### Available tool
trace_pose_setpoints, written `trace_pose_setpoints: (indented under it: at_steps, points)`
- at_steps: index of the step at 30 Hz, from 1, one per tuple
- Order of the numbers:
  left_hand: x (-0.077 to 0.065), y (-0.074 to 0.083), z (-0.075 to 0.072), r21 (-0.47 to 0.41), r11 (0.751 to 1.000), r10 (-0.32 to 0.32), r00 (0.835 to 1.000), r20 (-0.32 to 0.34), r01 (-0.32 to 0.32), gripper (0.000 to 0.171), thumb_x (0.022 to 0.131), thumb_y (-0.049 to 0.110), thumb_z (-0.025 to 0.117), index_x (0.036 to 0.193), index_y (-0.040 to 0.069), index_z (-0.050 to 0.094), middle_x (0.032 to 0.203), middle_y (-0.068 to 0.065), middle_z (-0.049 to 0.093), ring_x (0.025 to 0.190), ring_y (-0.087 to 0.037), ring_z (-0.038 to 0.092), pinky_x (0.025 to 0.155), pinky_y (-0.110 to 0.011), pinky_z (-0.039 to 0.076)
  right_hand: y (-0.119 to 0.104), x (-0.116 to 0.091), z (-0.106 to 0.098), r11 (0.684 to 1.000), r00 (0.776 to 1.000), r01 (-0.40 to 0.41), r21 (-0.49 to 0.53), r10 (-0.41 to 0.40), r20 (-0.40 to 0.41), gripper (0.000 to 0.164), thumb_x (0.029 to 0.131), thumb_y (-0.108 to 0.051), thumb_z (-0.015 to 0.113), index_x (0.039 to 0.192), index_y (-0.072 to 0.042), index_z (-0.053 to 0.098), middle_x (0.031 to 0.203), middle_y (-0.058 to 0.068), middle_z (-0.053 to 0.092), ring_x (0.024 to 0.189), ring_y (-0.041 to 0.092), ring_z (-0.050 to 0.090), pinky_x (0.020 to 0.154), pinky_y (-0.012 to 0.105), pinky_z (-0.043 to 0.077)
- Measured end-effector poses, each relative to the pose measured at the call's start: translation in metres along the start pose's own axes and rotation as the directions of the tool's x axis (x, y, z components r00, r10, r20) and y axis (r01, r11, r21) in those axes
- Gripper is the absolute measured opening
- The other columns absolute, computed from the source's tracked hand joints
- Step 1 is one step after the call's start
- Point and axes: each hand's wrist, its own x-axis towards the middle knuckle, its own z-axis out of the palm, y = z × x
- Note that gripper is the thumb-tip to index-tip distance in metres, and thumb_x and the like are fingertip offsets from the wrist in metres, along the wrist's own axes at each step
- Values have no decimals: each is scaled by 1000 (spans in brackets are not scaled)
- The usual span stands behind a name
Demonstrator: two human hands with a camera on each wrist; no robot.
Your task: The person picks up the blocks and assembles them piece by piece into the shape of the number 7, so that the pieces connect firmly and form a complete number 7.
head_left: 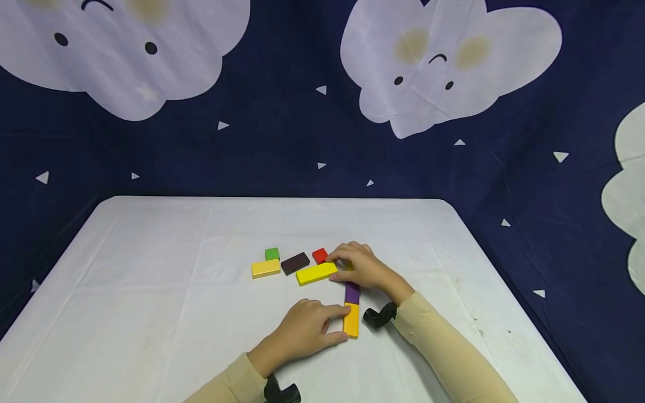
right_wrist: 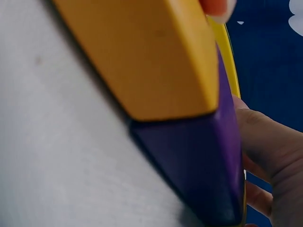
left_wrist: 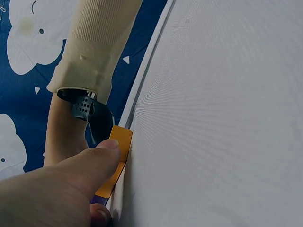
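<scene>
In the head view, my right hand [head_left: 360, 266] pinches the right end of a long yellow block [head_left: 314, 273] between thumb and forefinger. Under that hand, a purple block [head_left: 352, 293] meets an orange block [head_left: 351, 321] end to end in a line on the table. My left hand [head_left: 307, 330] lies beside this line, its nearly straight forefinger and thumb touching the left edge of the orange block. The left wrist view shows the thumb [left_wrist: 97, 165] against the orange block. A bit of yellow at the line's far end is mostly hidden by my right hand.
Left of my right hand lie a red block [head_left: 319, 256], a dark brown block [head_left: 295, 263], a pale yellow block [head_left: 265, 268] and a green block [head_left: 272, 254]. A white cloth [head_left: 126, 313] covers the table. Behind it hangs a dark blue cloud-print curtain [head_left: 282, 151].
</scene>
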Motion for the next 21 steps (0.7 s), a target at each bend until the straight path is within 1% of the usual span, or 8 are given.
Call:
trace_pose_setpoints:
  at_steps: [6,10,12,16,19,21]
  points:
    - [0,1,0,-3,1000,0,1000,0,0,48,87,52,70,130,30,66,55,17,39,52,1,34,69,-21,35,1,1,0,1000,1000,-9,2,9,16,34,88,-39,74,119,-26,67,122,-12,65,122,14,50,103,42,30]
    - [1,0,1,1,1000,5,1000,-5,-5,48,87,52,70,130,30,66,55,17,38,53,1,34,69,-21,35,1,-1,-2,999,1000,-15,33,15,10,36,88,-36,75,120,-22,66,124,-7,65,123,16,51,105,44,30]
    - [1,0,1,-1,1000,4,1000,-7,-4,48,87,52,70,130,30,66,55,17,38,53,1,34,69,-21,35,1,-3,-3,998,1000,-13,54,12,5,36,88,-34,75,121,-21,66,124,-6,65,122,17,52,105,44,30]
    - [0,0,1,-5,1000,1,1000,-6,-1,48,87,51,70,130,30,66,55,17,39,53,1,34,69,-21,35,2,-4,-3,998,999,36,55,-36,5,37,91,-31,72,127,-25,66,124,-9,66,117,14,52,101,42,31]
    - [0,0,0,-7,1000,3,1000,-7,-3,48,87,51,70,130,29,66,55,17,39,53,1,34,70,-21,36,4,-3,-2,997,997,77,24,-78,13,39,93,-30,69,132,-30,64,122,-10,65,114,13,50,97,41,32]
    - [0,0,0,-6,1000,3,1000,-10,-3,48,87,51,70,130,29,66,55,17,39,53,1,34,70,-21,37,4,-2,-2,996,996,92,1,-92,21,39,94,-30,68,133,-31,63,120,-9,64,112,13,49,97,40,32]
